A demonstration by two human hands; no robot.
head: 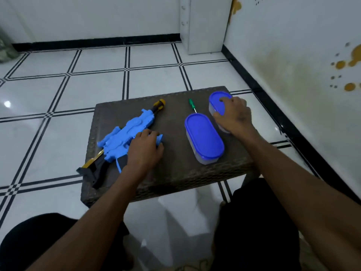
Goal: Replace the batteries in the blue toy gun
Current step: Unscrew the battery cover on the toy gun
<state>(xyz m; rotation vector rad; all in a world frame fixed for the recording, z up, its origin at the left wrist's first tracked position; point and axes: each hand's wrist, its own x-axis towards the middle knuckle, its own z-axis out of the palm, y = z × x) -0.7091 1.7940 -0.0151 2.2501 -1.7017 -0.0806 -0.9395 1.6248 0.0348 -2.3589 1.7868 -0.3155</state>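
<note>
We see our knees in dark trousers at the bottom, then a small woven table (175,173). Our left hand (145,150) lies palm-down w/ fingers curled over the grip of the blue toy gun (125,135), which lies diagonally on the table's left side, stock toward us, yellow muzzle away. Nearer container (204,137), blue lid on, sits mid-right. Our right hand (234,116) rests on top of the far container (218,106), fingers spread on its lid; can't tell if it's gripping. Green screwdriver (192,106) lies btw gun and far container.
</note>
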